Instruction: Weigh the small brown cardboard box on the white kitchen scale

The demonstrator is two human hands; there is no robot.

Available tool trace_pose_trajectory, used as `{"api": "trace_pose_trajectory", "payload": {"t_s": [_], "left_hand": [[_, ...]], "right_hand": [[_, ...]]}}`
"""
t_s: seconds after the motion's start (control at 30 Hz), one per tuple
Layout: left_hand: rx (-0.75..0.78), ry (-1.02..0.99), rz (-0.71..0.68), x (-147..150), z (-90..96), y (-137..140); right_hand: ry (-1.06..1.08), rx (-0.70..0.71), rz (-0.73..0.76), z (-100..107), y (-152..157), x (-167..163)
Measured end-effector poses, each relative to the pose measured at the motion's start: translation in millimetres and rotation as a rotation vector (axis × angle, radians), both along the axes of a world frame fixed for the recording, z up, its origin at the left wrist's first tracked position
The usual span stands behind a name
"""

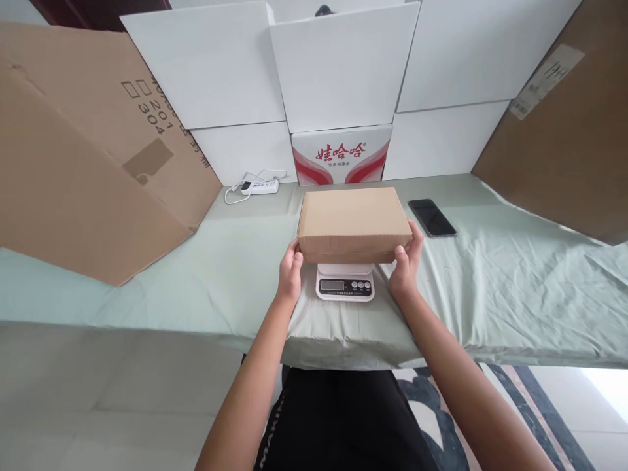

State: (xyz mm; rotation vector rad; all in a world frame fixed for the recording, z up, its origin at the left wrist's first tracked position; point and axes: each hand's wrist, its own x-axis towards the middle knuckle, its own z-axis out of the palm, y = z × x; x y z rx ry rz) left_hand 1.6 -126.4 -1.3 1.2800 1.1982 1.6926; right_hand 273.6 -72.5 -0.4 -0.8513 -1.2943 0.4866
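Note:
Between my two hands is a closed brown cardboard box (354,212), over a white kitchen scale (345,282). My left hand (290,271) grips the box at its near left corner. At the near right corner my right hand (407,260) grips it, thumb on the front face and fingers along the side. The box hides the scale's platform, so I cannot tell whether it rests on it or is held just above. The scale's small display and several round buttons face me; no digits are readable.
A dark phone (432,218) lies right of the box. A white power strip (260,187) with a cable is at the back left. White boards and a red-and-white carton (342,156) line the back. Large cardboard panels (98,150) flank the green cloth-covered table (235,275).

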Motion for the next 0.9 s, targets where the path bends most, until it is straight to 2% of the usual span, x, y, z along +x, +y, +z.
{"api": "trace_pose_trajectory", "payload": {"t_s": [0.27,0.5,0.7,0.8,0.9], "left_hand": [[0.045,-0.072,0.074,-5,-3.1,4],[0.021,-0.007,-0.012,-4,-1.3,2],[0.015,-0.021,-0.015,0,-6.0,3],[0.07,-0.054,0.064,0,6.3,3],[0.218,-0.043,0.191,-14,41.9,-6]], "right_hand": [[0.009,-0.029,-0.012,4,3,0],[-0.043,0.002,-0.002,9,2,1],[-0.035,-0.021,0.005,9,1,0],[-0.018,-0.025,-0.006,5,5,1],[0.037,-0.028,0.012,-8,20,9]]}}
